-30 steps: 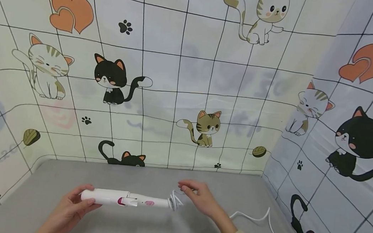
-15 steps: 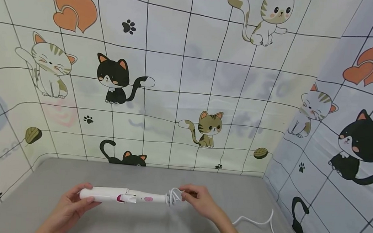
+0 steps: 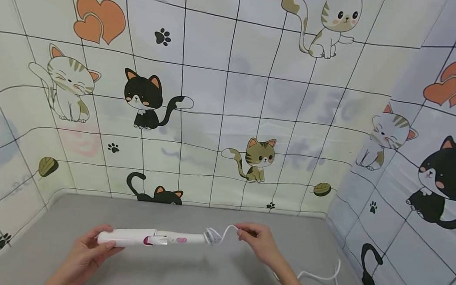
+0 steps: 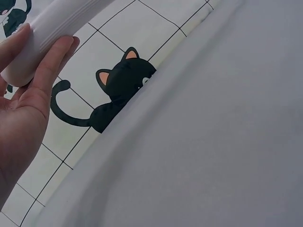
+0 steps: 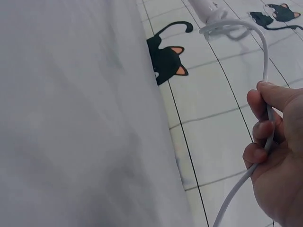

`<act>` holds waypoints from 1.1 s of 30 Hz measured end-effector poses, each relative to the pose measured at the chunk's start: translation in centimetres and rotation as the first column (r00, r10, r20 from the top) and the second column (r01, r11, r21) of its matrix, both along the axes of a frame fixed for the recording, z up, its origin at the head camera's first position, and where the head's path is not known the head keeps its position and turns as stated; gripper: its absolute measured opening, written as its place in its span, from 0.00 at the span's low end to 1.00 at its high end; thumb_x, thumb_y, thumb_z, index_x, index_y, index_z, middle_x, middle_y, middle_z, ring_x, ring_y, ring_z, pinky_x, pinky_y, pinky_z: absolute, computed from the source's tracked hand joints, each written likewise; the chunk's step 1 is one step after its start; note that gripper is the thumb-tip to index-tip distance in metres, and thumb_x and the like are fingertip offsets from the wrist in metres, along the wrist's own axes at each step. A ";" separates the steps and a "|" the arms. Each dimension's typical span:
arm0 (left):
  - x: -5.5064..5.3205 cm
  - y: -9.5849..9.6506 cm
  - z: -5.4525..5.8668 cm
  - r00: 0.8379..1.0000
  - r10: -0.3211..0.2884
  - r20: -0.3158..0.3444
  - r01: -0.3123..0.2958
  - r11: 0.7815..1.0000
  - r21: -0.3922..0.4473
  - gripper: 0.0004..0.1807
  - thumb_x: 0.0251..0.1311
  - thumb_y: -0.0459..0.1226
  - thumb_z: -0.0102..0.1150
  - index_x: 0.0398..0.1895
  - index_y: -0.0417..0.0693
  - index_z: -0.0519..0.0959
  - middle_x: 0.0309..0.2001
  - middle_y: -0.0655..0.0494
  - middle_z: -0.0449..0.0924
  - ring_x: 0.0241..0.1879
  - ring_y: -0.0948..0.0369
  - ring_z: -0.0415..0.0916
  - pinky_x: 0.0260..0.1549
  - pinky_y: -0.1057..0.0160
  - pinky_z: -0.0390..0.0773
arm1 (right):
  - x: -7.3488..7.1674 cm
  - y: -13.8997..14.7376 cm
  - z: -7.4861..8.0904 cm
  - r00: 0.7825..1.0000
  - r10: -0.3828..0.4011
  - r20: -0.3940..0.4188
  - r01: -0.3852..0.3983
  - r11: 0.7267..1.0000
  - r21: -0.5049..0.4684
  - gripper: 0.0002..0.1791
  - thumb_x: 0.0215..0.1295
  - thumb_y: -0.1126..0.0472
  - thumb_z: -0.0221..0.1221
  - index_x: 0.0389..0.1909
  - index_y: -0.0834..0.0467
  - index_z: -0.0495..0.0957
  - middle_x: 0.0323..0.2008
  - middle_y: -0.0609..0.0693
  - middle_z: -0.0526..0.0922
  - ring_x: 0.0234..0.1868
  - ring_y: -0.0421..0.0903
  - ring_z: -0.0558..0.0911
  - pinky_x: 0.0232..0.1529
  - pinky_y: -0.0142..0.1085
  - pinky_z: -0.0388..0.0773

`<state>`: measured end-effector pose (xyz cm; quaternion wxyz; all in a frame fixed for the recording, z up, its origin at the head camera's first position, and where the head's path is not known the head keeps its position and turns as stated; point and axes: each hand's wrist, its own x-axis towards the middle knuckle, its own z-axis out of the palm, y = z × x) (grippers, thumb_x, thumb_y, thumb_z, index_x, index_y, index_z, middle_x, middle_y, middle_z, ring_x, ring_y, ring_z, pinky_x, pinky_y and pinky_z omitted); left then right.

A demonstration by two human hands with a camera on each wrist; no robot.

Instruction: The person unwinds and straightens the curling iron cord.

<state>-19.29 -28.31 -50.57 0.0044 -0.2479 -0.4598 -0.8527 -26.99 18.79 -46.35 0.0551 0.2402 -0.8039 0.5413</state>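
A white curling iron [image 3: 132, 237] with a pink-marked lever lies level above the grey table in the head view. My left hand [image 3: 88, 254] grips its thick rounded end between thumb and fingers; the left wrist view shows the same hold on the ribbed white barrel [image 4: 52, 40]. At the thin handle end, loops of white power cord [image 3: 212, 236] are wound around it. To the right, my right hand [image 3: 262, 245] pinches a stretch of this cord, which arcs up from the loops. In the right wrist view the cord [image 5: 265, 56] runs through the curled fingers.
The grey tabletop [image 3: 189, 271] lies below. More cord trails over it [image 3: 321, 277] behind the right forearm, toward the front edge. White cloth walls [image 3: 199, 158] with grid lines and printed cats enclose the back and sides.
My right hand went to the wound cord, pinched it and drew a length away to the right, loosening a loop. My left hand and the curling iron stayed nearly in place.
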 end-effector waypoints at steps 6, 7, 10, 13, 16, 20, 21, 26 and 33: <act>0.1 -0.7 0.1 0.999 -0.052 -0.013 0.052 0.996 0.075 0.30 0.71 0.14 0.34 0.59 0.46 0.81 0.56 0.53 0.75 0.57 0.58 0.78 0.60 0.52 0.80 | -0.7 1.7 -0.3 0.979 -0.202 -0.020 0.201 0.978 -0.047 0.10 0.67 0.68 0.66 0.47 0.68 0.86 0.28 0.53 0.86 0.32 0.43 0.83 0.29 0.26 0.79; 0.1 -0.8 0.2 0.998 -0.055 -0.015 0.057 0.995 0.080 0.31 0.71 0.13 0.34 0.59 0.46 0.81 0.56 0.53 0.75 0.57 0.58 0.78 0.61 0.52 0.80 | -0.7 1.8 -0.3 0.975 -0.222 -0.018 0.221 0.974 -0.052 0.10 0.67 0.68 0.66 0.46 0.68 0.86 0.29 0.54 0.86 0.32 0.44 0.83 0.29 0.26 0.78; 0.1 -0.9 0.2 0.998 -0.056 -0.028 0.058 0.995 0.083 0.31 0.71 0.13 0.33 0.59 0.46 0.80 0.56 0.52 0.76 0.57 0.58 0.78 0.61 0.52 0.79 | -0.9 2.1 -0.4 0.965 -0.262 -0.004 0.261 0.963 -0.061 0.10 0.66 0.68 0.67 0.46 0.67 0.87 0.30 0.57 0.86 0.32 0.47 0.83 0.26 0.26 0.75; 0.1 -0.9 0.1 0.996 -0.078 -0.046 0.082 0.992 0.093 0.30 0.70 0.12 0.33 0.59 0.43 0.79 0.56 0.53 0.76 0.56 0.57 0.79 0.61 0.52 0.79 | -1.0 2.1 -0.5 0.957 -0.289 0.000 0.289 0.956 -0.045 0.09 0.66 0.68 0.67 0.45 0.65 0.87 0.31 0.56 0.86 0.31 0.44 0.80 0.25 0.26 0.73; 0.2 -0.8 0.0 0.991 -0.120 -0.059 0.125 0.987 0.099 0.30 0.70 0.12 0.33 0.60 0.43 0.78 0.57 0.53 0.76 0.57 0.56 0.79 0.61 0.52 0.78 | -0.8 2.1 -0.6 0.953 -0.302 0.000 0.302 0.953 -0.028 0.07 0.66 0.68 0.67 0.43 0.63 0.88 0.31 0.51 0.86 0.28 0.39 0.75 0.24 0.26 0.71; 0.2 -0.6 -0.1 0.988 -0.142 -0.056 0.148 0.984 0.104 0.31 0.71 0.12 0.31 0.61 0.43 0.78 0.57 0.53 0.76 0.58 0.56 0.79 0.62 0.52 0.78 | -0.6 2.2 -0.9 0.968 -0.251 -0.005 0.251 0.968 0.006 0.06 0.69 0.67 0.64 0.44 0.61 0.87 0.29 0.48 0.82 0.27 0.39 0.75 0.23 0.26 0.71; 0.2 -0.6 -0.1 0.990 -0.134 -0.052 0.138 0.985 0.103 0.31 0.71 0.12 0.31 0.60 0.43 0.78 0.57 0.53 0.76 0.57 0.56 0.79 0.61 0.52 0.78 | -0.5 2.2 -1.0 0.974 -0.225 -0.002 0.225 0.974 0.010 0.07 0.71 0.66 0.63 0.45 0.62 0.87 0.29 0.50 0.82 0.28 0.41 0.76 0.23 0.26 0.72; 0.2 -0.4 0.1 0.992 -0.123 -0.032 0.125 0.987 0.100 0.30 0.71 0.13 0.32 0.60 0.44 0.78 0.57 0.53 0.76 0.57 0.56 0.79 0.61 0.51 0.79 | -0.3 1.9 -1.4 0.990 -0.142 -0.005 0.143 0.990 0.011 0.10 0.75 0.63 0.59 0.49 0.65 0.84 0.39 0.56 0.86 0.36 0.46 0.84 0.36 0.34 0.85; 0.2 -0.3 0.4 0.993 -0.113 -0.019 0.115 0.989 0.089 0.30 0.71 0.13 0.33 0.60 0.44 0.79 0.57 0.53 0.77 0.57 0.56 0.79 0.61 0.51 0.79 | -0.2 1.3 -1.3 0.996 -0.090 0.014 0.090 0.996 -0.004 0.13 0.77 0.62 0.57 0.50 0.67 0.84 0.47 0.62 0.86 0.47 0.53 0.86 0.51 0.32 0.85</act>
